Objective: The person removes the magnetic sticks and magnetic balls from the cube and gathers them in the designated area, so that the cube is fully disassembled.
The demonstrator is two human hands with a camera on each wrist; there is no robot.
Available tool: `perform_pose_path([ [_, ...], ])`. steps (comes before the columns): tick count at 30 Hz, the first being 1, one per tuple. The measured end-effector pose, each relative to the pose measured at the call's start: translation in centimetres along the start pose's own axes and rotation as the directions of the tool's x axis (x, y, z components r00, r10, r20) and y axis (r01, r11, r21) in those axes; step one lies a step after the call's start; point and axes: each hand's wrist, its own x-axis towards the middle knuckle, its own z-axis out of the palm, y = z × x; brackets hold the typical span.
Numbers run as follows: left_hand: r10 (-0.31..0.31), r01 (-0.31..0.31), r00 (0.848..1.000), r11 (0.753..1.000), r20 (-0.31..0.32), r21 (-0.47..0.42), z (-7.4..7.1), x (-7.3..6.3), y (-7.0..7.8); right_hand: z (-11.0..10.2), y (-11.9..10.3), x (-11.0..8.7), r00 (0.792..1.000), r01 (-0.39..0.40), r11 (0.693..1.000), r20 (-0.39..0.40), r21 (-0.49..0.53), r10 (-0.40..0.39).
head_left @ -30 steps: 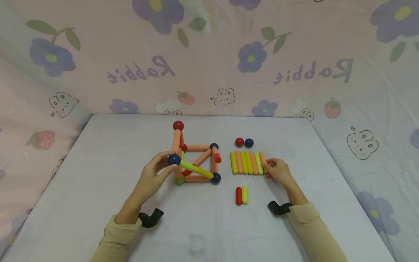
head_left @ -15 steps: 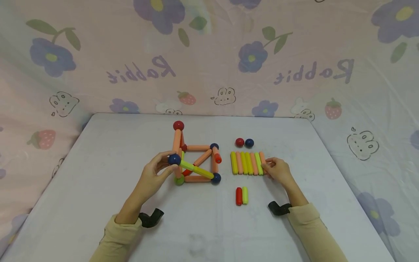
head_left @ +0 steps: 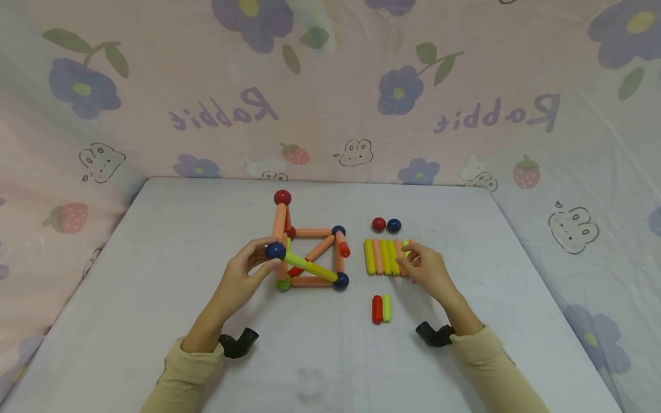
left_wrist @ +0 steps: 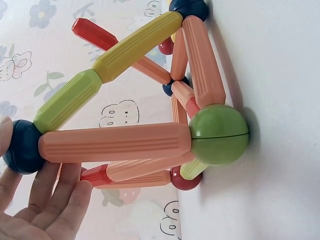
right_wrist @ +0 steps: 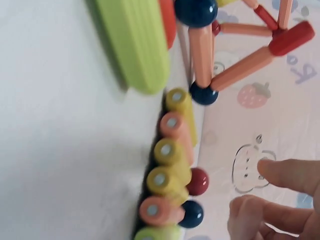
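My left hand [head_left: 245, 269] pinches the blue ball [head_left: 276, 251] at the upper near corner of a frame of magnetic sticks and balls. From that ball a lime stick [left_wrist: 67, 100] and a yellow stick [left_wrist: 137, 47] run to another blue ball [head_left: 341, 280]. A salmon stick [left_wrist: 115, 142] joins the held ball to the green ball [left_wrist: 220, 134] on the table. My right hand [head_left: 431, 272] hovers over the right end of a row of sticks [head_left: 370, 257], partly covering it. In the right wrist view its thumb and fingers are apart, with nothing between them.
A loose red ball [head_left: 378, 224] and blue ball [head_left: 394, 226] lie behind the row. Nearer the person are a short red stick [head_left: 377, 310] and a short lime stick [head_left: 387, 308]. A red-tipped stick [head_left: 343, 245] juts from the frame's right side.
My right hand has let go of the salmon stick at the row's right end, then lifted and shifted left over the row. The left hand stays on the blue ball.
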Motion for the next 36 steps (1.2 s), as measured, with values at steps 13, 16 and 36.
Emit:
perform_pose_path([
  [13,0.008,-0.008,1.0,1.0,-0.003,-0.006,0.0,0.0,-0.1,2.9,-4.5,-0.8,0.946,0.295,0.955,-0.144,0.022,-0.289],
  [16,0.014,-0.014,1.0,1.0,-0.001,-0.014,0.1,0.0,-0.1,3.6,-5.3,-0.9,0.929,0.345,0.938,-0.153,0.026,-0.337],
  [36,0.014,-0.014,1.0,1.0,-0.01,0.001,0.1,0.0,-0.4,5.5,-7.7,0.0,0.882,0.459,0.888,-0.123,0.004,-0.455],
])
